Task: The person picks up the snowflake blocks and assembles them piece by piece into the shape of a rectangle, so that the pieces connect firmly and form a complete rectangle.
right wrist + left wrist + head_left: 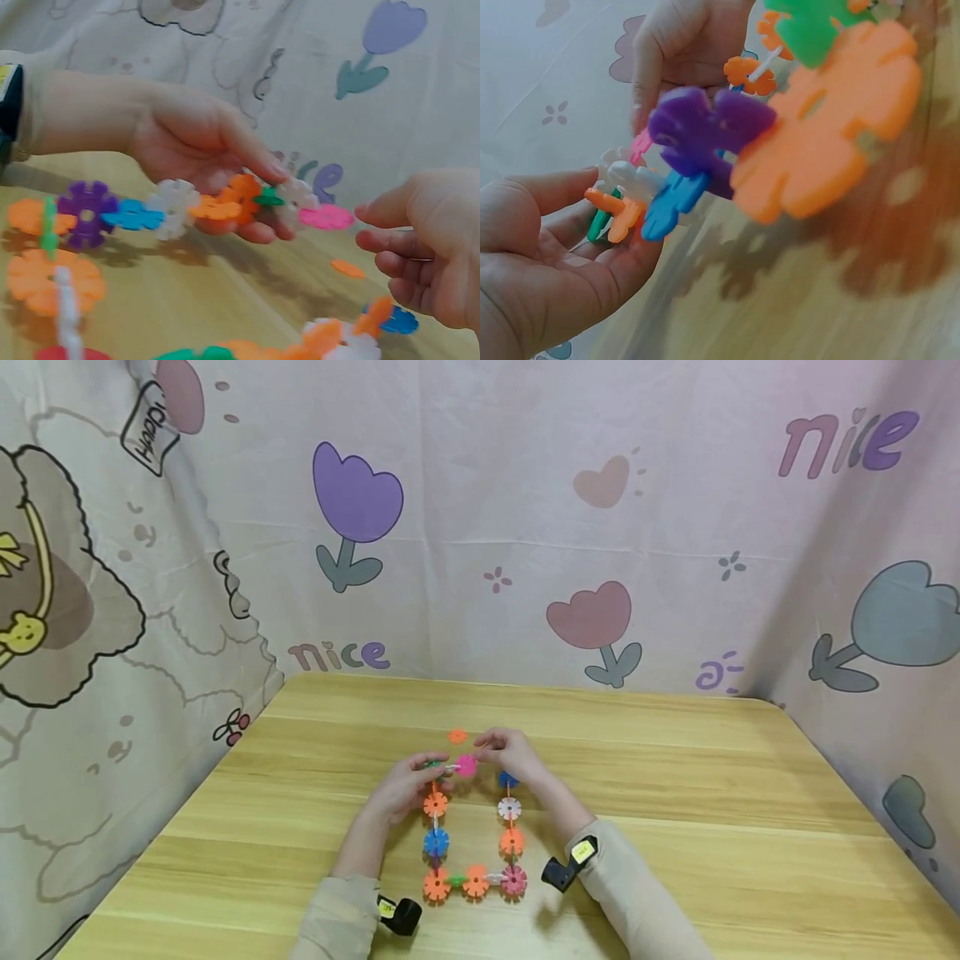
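Note:
Interlocking plastic snowflake discs form a squared chain on the table, with a gap at its far right corner. My left hand (402, 789) holds the far left corner, thumb and fingers around a green disc (268, 196) and a white disc (296, 201). From that corner a pink disc (467, 766) sticks out to the right. Beside the pink disc is my right hand (435, 244), its fingers loosely bent and its thumb tip close to the disc's edge; contact is hard to tell. Below that hand, a blue disc (507, 779) ends the chain's right side.
A loose orange disc (457, 737) lies on the wooden table (660, 777) just beyond the chain. The near side of the chain has an orange disc (437, 884) and a rose-coloured disc (513, 881) at its corners. Printed cloth (480, 510) hangs behind the table.

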The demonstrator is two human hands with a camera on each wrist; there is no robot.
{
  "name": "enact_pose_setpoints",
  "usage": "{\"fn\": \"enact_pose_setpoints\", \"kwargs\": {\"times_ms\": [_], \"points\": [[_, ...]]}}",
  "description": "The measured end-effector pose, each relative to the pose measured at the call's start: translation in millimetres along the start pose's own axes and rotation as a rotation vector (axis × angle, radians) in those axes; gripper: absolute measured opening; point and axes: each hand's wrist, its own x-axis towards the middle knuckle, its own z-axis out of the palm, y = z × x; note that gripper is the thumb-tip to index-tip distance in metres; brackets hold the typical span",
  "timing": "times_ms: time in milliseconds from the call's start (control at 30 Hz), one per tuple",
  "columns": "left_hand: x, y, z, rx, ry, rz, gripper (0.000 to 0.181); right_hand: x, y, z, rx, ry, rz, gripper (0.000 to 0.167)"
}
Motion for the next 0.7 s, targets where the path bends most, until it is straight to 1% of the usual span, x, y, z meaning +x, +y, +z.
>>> {"fn": "enact_pose_setpoints", "kwargs": {"times_ms": [67, 200, 267, 367, 533, 633, 700], "points": [[-0.1, 0.6, -1.1, 0.0, 0.009, -0.005, 0.042, 3.8, 1.6, -3.3, 0.025, 0.02, 0.03, 0.025], [0.3, 0.9, -2.5, 0.004, 0.009, -0.02, 0.043, 11.1, 1.4, -7.7, 0.075, 0.039, 0.091, 0.026], [0.5, 0.7, -3.6, 0.007, 0.003, -0.023, 0.044, 15.9, 1.4, -8.2, 0.071, 0.04, 0.105, 0.026], [0.4, 0.3, -5.9, 0.006, 0.0, -0.025, 0.044, 24.8, 2.3, -7.5, 0.002, 0.036, 0.1, 0.027], [-0.6, 1.1, -8.2, -0.003, 0.004, -0.029, 0.043, 42.2, 5.8, -4.2, -0.175, 0.05, 0.046, 0.025], [-1.5, 1.7, -8.4, -0.002, -0.002, -0.036, 0.042, 50.7, 8.5, -1.1, -0.226, 0.052, 0.027, 0.025], [-2.2, 1.7, -8.5, 0.01, -0.008, -0.038, 0.043, 54.2, 8.9, 1.6, -0.237, 0.04, 0.025, 0.026]]}}
